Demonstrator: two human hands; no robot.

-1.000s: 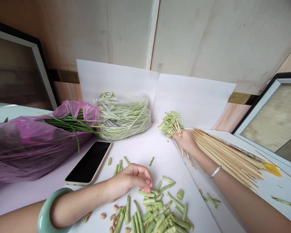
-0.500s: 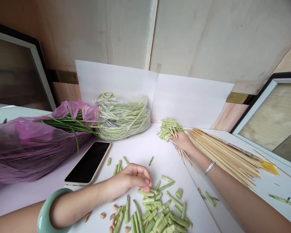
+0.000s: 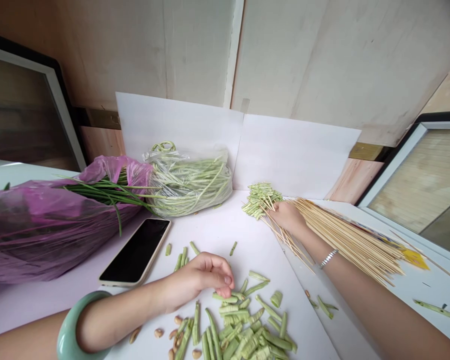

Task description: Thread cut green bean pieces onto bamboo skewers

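My left hand (image 3: 210, 275) hovers over or rests beside cut green bean pieces (image 3: 243, 325), its fingers curled in and the thumb near them; nothing shows between them. A green bangle (image 3: 69, 325) is on that wrist. Farther off, my right hand (image 3: 288, 217) is at the bare ends of wooden skewers (image 3: 285, 235) threaded with bean pieces. These skewered beans (image 3: 262, 197) lie heaped against the white backing. Its fingertips are partly hidden among the sticks, so I cannot tell whether it grips one. Right of it lies a large bundle of bare skewers (image 3: 345, 240).
A phone (image 3: 137, 252) lies left of my left hand. Behind it are a clear bag of long beans (image 3: 195, 185) and a purple bag (image 3: 41, 225) with green stalks. Loose bean seeds (image 3: 158, 333) lie in front. White boards (image 3: 292, 155) stand at the back.
My right hand has shifted slightly to the right, and more of the bare skewer ends show to its left. My left hand has stayed in place.
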